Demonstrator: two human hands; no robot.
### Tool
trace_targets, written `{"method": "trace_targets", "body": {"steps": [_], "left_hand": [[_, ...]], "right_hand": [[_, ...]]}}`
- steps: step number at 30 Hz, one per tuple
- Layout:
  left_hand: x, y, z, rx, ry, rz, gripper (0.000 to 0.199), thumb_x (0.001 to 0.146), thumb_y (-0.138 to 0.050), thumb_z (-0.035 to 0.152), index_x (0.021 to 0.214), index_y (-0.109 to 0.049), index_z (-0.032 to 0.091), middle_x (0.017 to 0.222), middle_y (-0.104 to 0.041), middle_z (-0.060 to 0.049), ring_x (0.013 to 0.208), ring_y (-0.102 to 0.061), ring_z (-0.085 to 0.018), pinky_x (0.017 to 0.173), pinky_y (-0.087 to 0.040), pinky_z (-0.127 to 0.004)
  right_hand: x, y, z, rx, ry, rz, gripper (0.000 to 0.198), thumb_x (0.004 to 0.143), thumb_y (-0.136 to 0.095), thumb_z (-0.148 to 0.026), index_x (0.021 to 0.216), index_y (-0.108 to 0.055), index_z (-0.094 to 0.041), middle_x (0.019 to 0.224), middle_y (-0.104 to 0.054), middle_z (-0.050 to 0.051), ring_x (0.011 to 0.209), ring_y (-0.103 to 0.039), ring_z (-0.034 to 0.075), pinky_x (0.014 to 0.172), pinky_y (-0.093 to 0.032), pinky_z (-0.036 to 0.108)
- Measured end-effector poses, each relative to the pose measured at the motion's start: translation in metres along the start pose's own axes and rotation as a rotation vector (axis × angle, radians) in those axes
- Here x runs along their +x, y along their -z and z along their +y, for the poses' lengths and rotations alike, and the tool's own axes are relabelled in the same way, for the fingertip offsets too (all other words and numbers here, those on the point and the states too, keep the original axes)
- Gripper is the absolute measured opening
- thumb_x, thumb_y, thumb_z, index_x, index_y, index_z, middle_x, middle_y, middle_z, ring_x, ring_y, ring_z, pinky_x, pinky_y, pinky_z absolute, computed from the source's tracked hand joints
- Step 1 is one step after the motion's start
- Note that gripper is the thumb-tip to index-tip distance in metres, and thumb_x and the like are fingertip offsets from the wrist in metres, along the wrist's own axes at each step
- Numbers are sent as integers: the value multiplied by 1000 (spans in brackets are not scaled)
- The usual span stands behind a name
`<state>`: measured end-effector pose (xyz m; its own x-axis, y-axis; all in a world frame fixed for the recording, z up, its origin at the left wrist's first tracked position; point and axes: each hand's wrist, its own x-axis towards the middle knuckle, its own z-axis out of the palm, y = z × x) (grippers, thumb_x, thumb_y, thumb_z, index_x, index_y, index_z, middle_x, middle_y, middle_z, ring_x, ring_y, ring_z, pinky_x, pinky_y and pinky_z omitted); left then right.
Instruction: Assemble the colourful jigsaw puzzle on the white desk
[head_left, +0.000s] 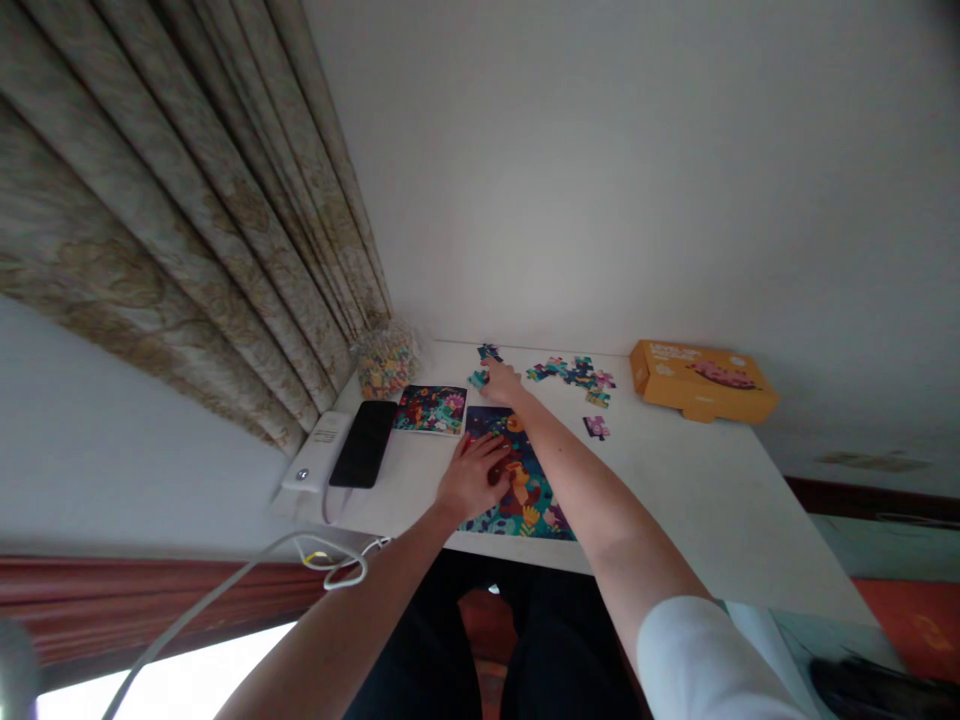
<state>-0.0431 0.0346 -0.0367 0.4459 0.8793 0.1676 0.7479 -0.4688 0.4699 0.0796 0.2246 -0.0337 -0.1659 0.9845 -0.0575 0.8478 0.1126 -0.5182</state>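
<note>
My right hand point(502, 382) is nearer the dark-blue jigsaw pieces point(490, 351), at its fingertips, far side; can't tell if gripping. Left hand point(474, 474): fingers spread on illustrated panel point(529, 488).

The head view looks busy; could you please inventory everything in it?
Wall: one, pale, behind table.
Curtain: one, beige, upper left.
Table: one, white, centre.
Plastic bag: one, clear, multicoloured contents, table's far left.
Small card: one, multicoloured, near bag.
Phone: one, black, table's left.
Flat box: one, white, beside phone.
Cables: count unclear, white, lower left.
Puzzle pieces: several, multicoloured, table's far side.
Large picture: one, multicoloured, table's near edge.
Carton: one, orange, table's far right.
Cloth: one, red, lower left.
Unclear items: several, red and black, lower right.
Trousers: one pair, black, bottom centre.
Sleeve: one, white, right arm.
Left hand: one, bare, on large picture.
Right hand: one, bare, at puzzle pieces.
</note>
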Motion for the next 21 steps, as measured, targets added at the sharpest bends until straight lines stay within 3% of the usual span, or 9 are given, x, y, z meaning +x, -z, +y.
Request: {"method": "trace_targets", "body": {"steps": [4, 8, 11, 13, 17, 21], "left_hand": [[1, 1, 1, 8, 5, 1, 41, 92, -62, 28, 133, -68, 28, 147, -62, -4, 141, -51, -27, 126, -27, -56], [2, 1, 1, 34, 13, -6, 40, 93, -60, 27, 133, -68, 29, 146, -63, -3, 141, -52, -25, 125, -27, -55], [2, -2, 1, 68, -1, -10, 39, 95, -59, 31, 133, -67, 29, 147, -62, -3, 142, -51, -25, 126, -26, -53], [3, -3, 1, 112, -24, -2, 38, 97, -57, 33, 134, -66, 29, 147, -61, -4, 141, -51, -25, 125, -27, -53], [5, -3, 4, 233, -91, 11, 38, 102, -49, 34, 136, -63, 26, 147, -61, -7, 140, -52, -28, 121, -32, -54], [5, -2, 21, 359, -161, 0, 35, 100, -48, 25, 129, -67, 20, 137, -66, -15, 129, -59, -33, 115, -38, -56]], "right_hand": [[-11, 1, 5, 151, 111, 123, 38, 86, -66, -20, 123, -66, -21, 120, -70, 10, 109, -65, 24, 100, -49, 38], [-44, 26, 42, 454, 11, 270, 28, 84, -65, -29, 110, -71, -19, 100, -75, 7, 94, -69, 23, 91, -54, 38], [-98, 54, 88, 813, -44, 381, 45, 76, -76, -40, 115, -68, -20, 84, -74, 4, 81, -70, 23, 78, -55, 37], [-146, 69, 119, 931, -32, 371, 60, 68, -84, -43, 121, -66, -22, 78, -73, 1, 77, -69, 22, 75, -54, 35], [-234, 76, 160, 941, -85, 356, 58, 65, -87, -48, 114, -70, -21, 77, -73, 1, 74, -67, 21, 72, -51, 32], [-267, 61, 170, 864, -81, 355, 53, 72, -81, -55, 111, -74, -20, 80, -73, 2, 75, -65, 20, 74, -52, 33]]}}
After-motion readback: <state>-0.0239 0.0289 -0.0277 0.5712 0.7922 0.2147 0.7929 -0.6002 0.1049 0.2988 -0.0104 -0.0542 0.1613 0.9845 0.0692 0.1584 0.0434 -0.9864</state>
